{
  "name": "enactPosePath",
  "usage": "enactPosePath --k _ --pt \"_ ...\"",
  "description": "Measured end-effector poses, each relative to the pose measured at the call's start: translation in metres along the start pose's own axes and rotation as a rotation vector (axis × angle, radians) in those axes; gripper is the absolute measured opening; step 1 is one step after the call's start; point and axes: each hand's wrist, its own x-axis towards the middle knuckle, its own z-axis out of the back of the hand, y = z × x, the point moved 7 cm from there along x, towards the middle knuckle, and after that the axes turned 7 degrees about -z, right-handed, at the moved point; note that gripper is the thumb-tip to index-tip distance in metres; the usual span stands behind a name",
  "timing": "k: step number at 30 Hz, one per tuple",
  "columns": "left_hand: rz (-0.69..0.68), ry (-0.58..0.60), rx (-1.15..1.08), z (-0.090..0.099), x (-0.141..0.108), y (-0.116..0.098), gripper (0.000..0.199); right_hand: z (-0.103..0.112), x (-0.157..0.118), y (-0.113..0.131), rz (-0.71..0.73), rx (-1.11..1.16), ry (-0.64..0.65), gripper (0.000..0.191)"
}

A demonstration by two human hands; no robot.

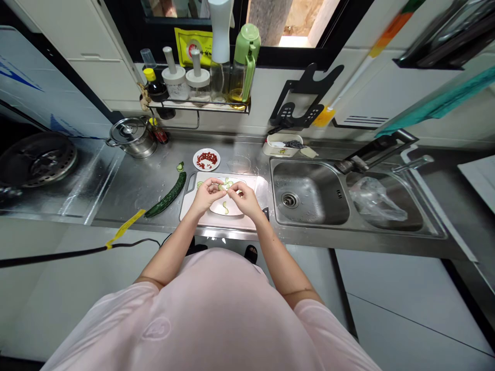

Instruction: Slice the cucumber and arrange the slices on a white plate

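Observation:
My left hand (209, 196) and my right hand (246, 199) meet above a white plate (232, 208), fingers pinched together on a small pale-green cucumber slice (222, 187). Its exact outline is partly hidden by my fingertips. On the plate lie several thin cucumber slices, one a curved slice (225, 207) near the front. The plate rests on a white cutting board (189, 206). Left of the board lies a dark green cut cucumber (168, 197), with a cucumber end piece (180, 166) behind it. A dark knife handle (266, 212) shows by the board's right edge.
A small plate of red pieces (206, 160) stands behind the board, beside a clear round dish (238, 164). To the right is a steel sink (309, 190) with a plastic bag (375, 198) in its second basin. A lidded pot (133, 136) stands back left.

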Motion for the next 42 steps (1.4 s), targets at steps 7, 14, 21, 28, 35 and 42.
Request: enactPosePath --k 7,14,21,28,35,42 --pt "0.021 -0.065 0.001 0.002 -0.001 0.002 0.044 -0.004 -0.001 -0.010 -0.083 0.106 0.038 0.022" --pt "-0.003 -0.100 -0.023 0.005 -0.001 0.008 0.047 -0.008 -0.001 -0.020 -0.182 0.254 0.089 0.024" --pt "-0.012 -0.093 0.031 0.007 -0.002 0.018 0.035 -0.008 0.001 -0.029 -0.205 0.252 0.062 0.024" --pt "0.013 -0.129 0.091 0.021 -0.002 0.041 0.029 -0.009 0.002 -0.043 -0.219 0.201 0.072 0.022" --pt "0.011 -0.110 0.181 0.027 -0.005 0.055 0.026 -0.015 0.004 -0.064 -0.187 0.090 0.093 0.018" --pt "0.021 -0.157 0.343 0.034 -0.013 0.073 0.019 -0.022 0.001 -0.090 -0.232 -0.141 0.139 0.014"
